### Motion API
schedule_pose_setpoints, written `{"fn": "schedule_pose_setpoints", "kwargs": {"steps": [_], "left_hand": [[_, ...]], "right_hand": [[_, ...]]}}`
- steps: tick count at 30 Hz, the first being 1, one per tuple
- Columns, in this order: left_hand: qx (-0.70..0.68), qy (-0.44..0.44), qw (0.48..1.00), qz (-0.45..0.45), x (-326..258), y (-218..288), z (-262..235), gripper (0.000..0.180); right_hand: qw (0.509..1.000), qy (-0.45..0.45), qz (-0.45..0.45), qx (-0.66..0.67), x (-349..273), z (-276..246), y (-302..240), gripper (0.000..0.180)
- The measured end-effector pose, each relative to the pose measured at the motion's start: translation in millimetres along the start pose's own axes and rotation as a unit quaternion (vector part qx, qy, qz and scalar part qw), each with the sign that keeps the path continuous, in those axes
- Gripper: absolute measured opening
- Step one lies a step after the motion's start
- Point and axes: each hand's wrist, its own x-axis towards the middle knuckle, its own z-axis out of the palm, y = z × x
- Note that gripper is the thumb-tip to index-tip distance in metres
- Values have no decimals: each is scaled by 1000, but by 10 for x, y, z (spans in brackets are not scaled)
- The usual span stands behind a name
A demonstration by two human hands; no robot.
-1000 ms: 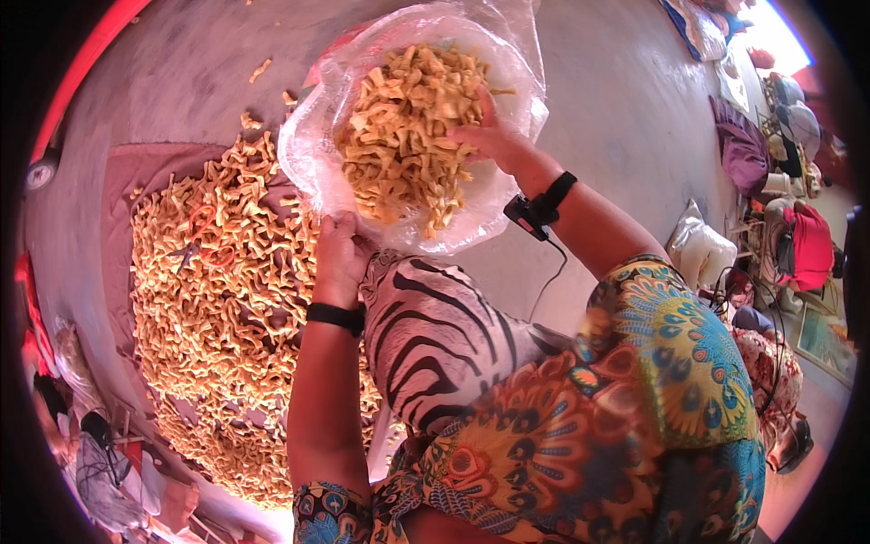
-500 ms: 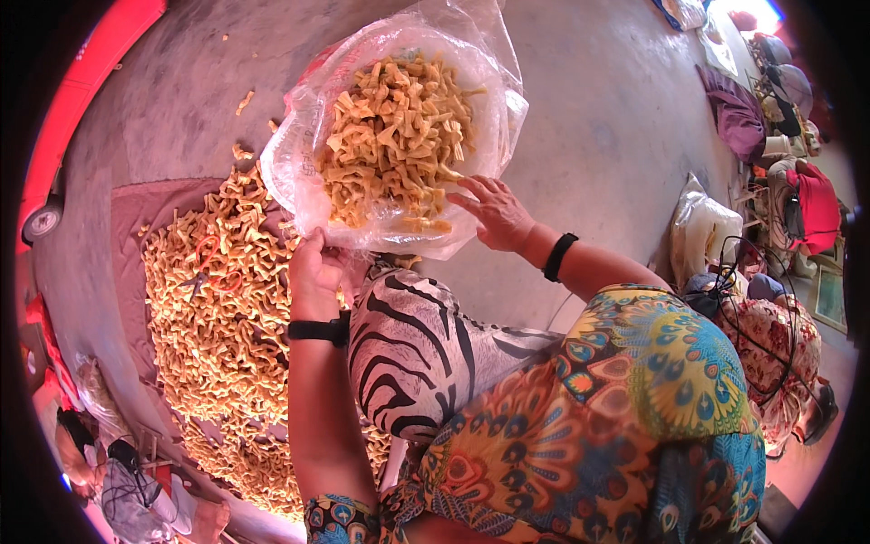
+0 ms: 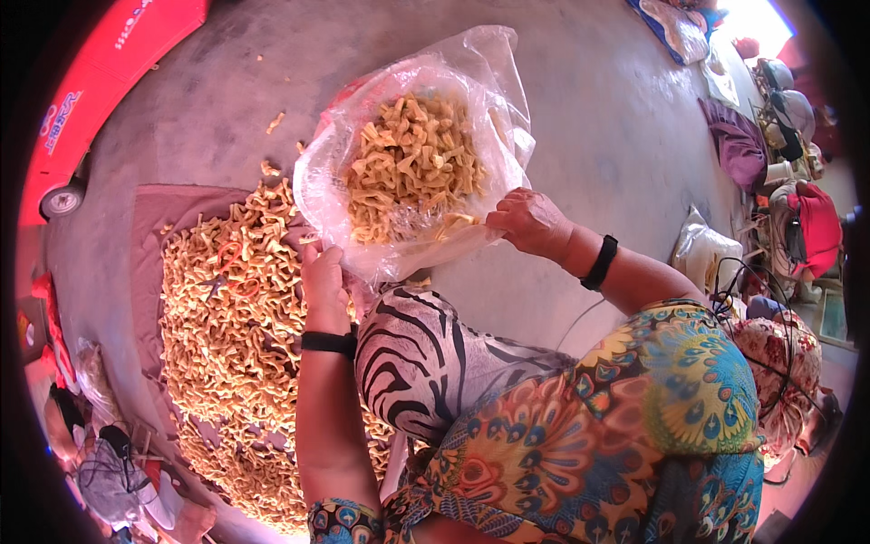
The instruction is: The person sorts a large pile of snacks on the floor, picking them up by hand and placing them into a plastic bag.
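Note:
A clear plastic bag [image 3: 317, 195] lies wide open in front of me, with a heap of short, knobbly tan pieces [image 3: 412, 159] inside it. My left hand [image 3: 324, 279] is closed on the bag's near left rim. On the near right side, my right hand [image 3: 533, 220] pinches the rim of the same bag. Left of my left forearm, a large pile of similar tan pieces [image 3: 236, 363] is spread over a dull reddish cloth [image 3: 156, 236]. A pair of scissors with red-orange handles [image 3: 243, 290] rests on that pile.
Concrete floor [image 3: 598, 118] surrounds the bag, with a few stray pieces [image 3: 275, 122] beyond the cloth. A red vehicle [image 3: 100, 100] stands at far left. Along the right are a white sack [image 3: 705, 249], purple cloth [image 3: 732, 140] and a seated person in flowered clothing [image 3: 779, 372]. Another person [image 3: 118, 480] is at lower left.
My right hand has gone from the pieces in the bag's mouth to its right rim and closed there. The near right rim now stands higher and the opening is narrower.

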Motion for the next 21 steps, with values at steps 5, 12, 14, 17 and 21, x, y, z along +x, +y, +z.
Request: {"fn": "schedule_pose_setpoints", "kwargs": {"steps": [5,12,14,17,21], "left_hand": [[-5,-50,998,34,-305,324,210,9],[1,-79,996,34,-467,969,421,6],[29,-81,996,1,-489,818,428,6],[117,-59,991,-12,-229,639,361,12],[150,-71,985,-54,-276,454,247,19]], "right_hand": [[999,-35,8,-7,-60,-449,-144,13],[998,-11,48,39,71,-1077,-208,23],[981,-53,85,166,140,-919,129,34],[969,-126,137,160,245,-716,159,40],[905,-198,254,278,180,-320,234,44]]}}
